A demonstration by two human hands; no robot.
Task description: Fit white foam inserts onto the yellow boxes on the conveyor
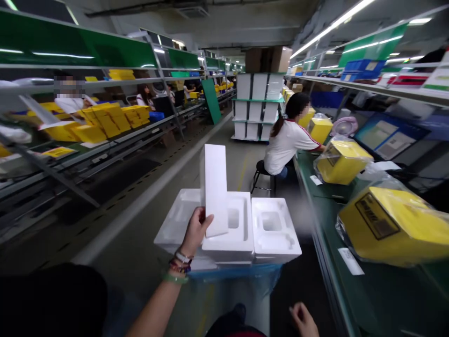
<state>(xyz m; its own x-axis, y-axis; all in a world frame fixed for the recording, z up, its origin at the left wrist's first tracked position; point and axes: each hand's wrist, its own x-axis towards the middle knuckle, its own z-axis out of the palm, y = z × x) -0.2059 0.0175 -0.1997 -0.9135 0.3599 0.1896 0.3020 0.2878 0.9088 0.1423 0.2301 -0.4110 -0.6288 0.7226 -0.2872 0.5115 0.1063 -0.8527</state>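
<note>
Left hand (195, 230) at 7 o'clock, its fingers (201, 216) clamped on the lower edge of an upright white polystyrene foam insert (213, 182), a smooth, matte, rectangular slab. Beneath it at 6 o'clock, moulded foam trays (274, 229) with recessed cavities sit side by side on a blue plastic liner (235, 274). Right hand (304, 320) at 5 o'clock, near the lower frame edge, fingers loosely curled and holding nothing visible. At 4 o'clock, yellow boxes (393, 224) in clear film rest on a green bench (333, 224); a seated co-worker (286, 145) works at 1 o'clock.
</note>
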